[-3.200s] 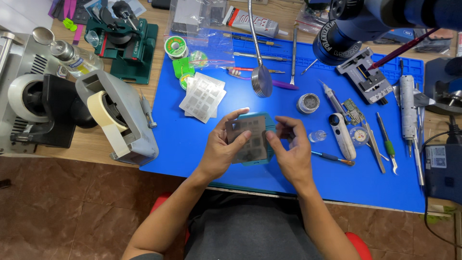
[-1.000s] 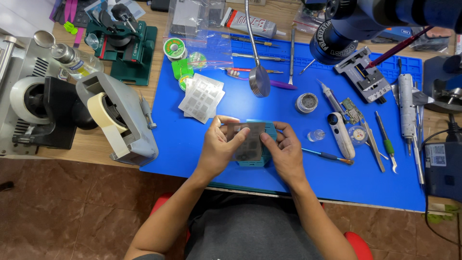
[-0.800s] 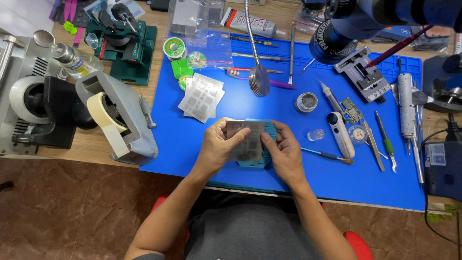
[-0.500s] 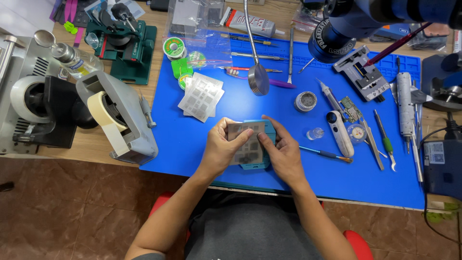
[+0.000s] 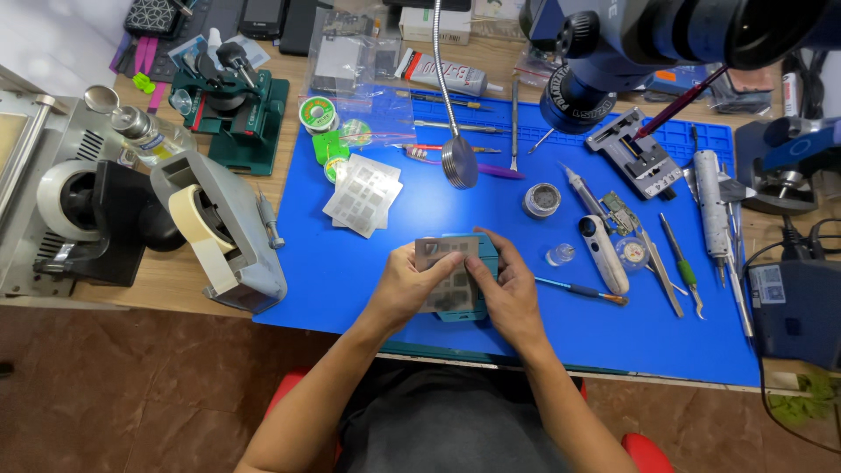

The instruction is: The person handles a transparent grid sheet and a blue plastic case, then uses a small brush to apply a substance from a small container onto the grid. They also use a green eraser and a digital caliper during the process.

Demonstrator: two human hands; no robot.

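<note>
Both hands, left hand (image 5: 410, 285) and right hand (image 5: 508, 293), pressing a thin grey metal sheet (image 5: 447, 271) onto a teal block (image 5: 473, 308) mid blue mat (image 5: 368, 289), seemingly aligning it; next, probably steady, level seating.

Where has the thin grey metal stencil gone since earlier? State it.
Yes, moved: the thin grey metal stencil now lies lower, down on the teal block, farther from the white stencil stack.

You are seated at an electronics repair workbench: a blue silicone work mat (image 5: 394, 280) covers the wooden table (image 5: 166, 293), a microscope head (image 5: 648, 44) overhangs it, and tweezers (image 5: 674, 263), solder wire spool (image 5: 317, 114) and tape dispenser (image 5: 223, 232) surround it.
</note>
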